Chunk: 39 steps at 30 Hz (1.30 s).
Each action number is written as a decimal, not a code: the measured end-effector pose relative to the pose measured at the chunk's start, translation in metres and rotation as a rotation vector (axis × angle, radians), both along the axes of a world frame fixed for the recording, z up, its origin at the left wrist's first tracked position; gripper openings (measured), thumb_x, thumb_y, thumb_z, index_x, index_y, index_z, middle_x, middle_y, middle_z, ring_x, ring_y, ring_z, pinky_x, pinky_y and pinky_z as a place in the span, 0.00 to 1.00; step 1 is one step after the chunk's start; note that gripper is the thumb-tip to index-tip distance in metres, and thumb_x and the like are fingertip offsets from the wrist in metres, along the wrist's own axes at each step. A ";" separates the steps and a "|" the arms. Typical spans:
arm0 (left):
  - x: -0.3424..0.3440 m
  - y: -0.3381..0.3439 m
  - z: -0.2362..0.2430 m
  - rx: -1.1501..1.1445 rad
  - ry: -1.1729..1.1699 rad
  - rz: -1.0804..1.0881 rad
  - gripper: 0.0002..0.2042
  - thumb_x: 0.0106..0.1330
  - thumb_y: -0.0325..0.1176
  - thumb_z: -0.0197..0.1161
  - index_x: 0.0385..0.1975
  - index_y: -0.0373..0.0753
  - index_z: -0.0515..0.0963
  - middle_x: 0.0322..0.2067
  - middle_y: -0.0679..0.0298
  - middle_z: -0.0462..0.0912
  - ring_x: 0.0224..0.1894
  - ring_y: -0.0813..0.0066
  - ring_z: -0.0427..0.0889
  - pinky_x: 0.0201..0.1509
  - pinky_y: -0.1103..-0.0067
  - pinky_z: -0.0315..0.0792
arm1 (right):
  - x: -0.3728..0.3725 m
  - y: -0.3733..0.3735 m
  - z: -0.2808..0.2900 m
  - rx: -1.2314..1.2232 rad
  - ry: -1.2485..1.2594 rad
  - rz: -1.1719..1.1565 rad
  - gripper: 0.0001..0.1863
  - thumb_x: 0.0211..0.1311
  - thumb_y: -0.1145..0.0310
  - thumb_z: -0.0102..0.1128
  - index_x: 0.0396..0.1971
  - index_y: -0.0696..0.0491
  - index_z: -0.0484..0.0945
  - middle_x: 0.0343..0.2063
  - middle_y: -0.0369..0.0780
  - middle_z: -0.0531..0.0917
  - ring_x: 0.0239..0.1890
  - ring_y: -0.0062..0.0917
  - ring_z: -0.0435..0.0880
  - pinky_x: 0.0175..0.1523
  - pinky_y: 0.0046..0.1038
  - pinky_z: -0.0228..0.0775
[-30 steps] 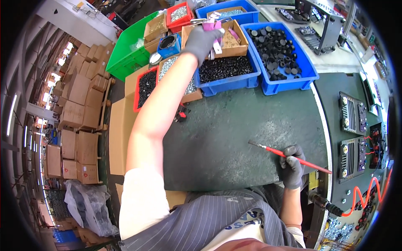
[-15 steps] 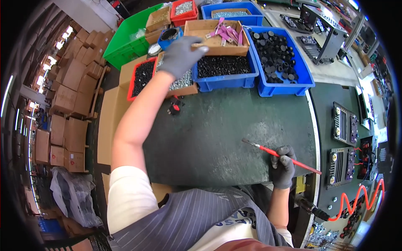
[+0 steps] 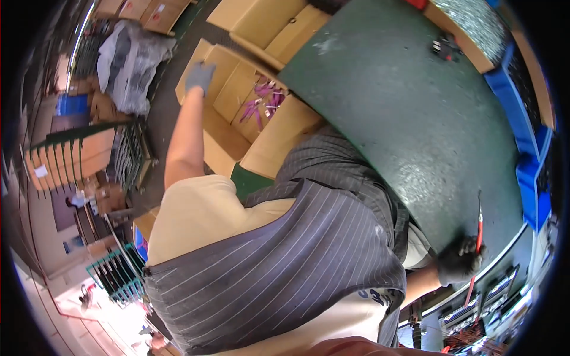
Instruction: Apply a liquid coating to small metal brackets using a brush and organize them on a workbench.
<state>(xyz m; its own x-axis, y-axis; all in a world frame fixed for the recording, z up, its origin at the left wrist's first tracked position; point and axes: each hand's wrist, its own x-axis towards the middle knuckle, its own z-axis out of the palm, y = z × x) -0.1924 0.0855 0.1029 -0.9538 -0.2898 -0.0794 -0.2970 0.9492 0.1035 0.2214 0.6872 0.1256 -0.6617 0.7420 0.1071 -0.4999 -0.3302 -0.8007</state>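
My left hand (image 3: pixel 200 77), in a grey glove, reaches out at the far-left edge of an open cardboard box (image 3: pixel 279 137). Its fingers look stretched out and nothing shows in them; whether it touches the box flap is unclear. Several purple strip-like pieces (image 3: pixel 261 107) with pale ends lie inside that box. At the lower right, my right hand (image 3: pixel 460 261), in a dark glove, is closed round a slim red-handled brush (image 3: pixel 480 228). The brush's thin tip points up, over the edge of the dark green tabletop (image 3: pixel 392 89).
A small black-and-red part (image 3: pixel 445 49) lies on the tabletop near blue bins (image 3: pixel 531 160) and a cardboard tray of small metal pieces (image 3: pixel 472 29). Another open carton (image 3: pixel 267 26) stands behind the box. Plastic-wrapped goods (image 3: pixel 130 65) stand to the left.
The view has swung left and down. My left hand has moved from above the bins to the cardboard box beside the table. My right hand still holds the brush, now pointing upward.
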 end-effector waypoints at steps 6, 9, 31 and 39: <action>0.127 -0.080 -0.159 0.234 -0.392 0.217 0.39 0.51 0.57 0.58 0.55 0.30 0.64 0.55 0.47 0.67 0.58 0.54 0.66 0.61 0.72 0.60 | 0.012 0.007 0.002 -0.063 -0.064 0.041 0.15 0.57 0.66 0.48 0.40 0.58 0.74 0.23 0.39 0.68 0.24 0.21 0.61 0.28 0.20 0.54; 0.129 -0.032 -0.153 0.322 -0.482 0.281 0.45 0.48 0.61 0.58 0.58 0.29 0.58 0.57 0.46 0.64 0.59 0.55 0.64 0.62 0.71 0.57 | 0.016 0.018 -0.006 -0.012 -0.066 0.074 0.15 0.55 0.67 0.49 0.39 0.60 0.74 0.24 0.40 0.68 0.25 0.24 0.62 0.29 0.23 0.55; 0.069 0.065 -0.159 0.748 -0.555 0.390 0.43 0.40 0.58 0.66 0.51 0.29 0.67 0.50 0.43 0.70 0.55 0.56 0.70 0.59 0.70 0.61 | 0.006 0.024 0.005 0.141 -0.396 -0.323 0.15 0.48 0.65 0.51 0.34 0.59 0.75 0.22 0.44 0.75 0.17 0.26 0.68 0.20 0.19 0.55; 0.011 0.039 -0.118 -0.011 -0.553 -0.329 0.41 0.43 0.62 0.61 0.57 0.44 0.65 0.56 0.54 0.66 0.61 0.58 0.60 0.62 0.68 0.57 | 0.014 0.036 0.004 0.149 -0.383 -0.193 0.17 0.50 0.63 0.50 0.36 0.59 0.75 0.22 0.46 0.75 0.16 0.25 0.67 0.20 0.21 0.55</action>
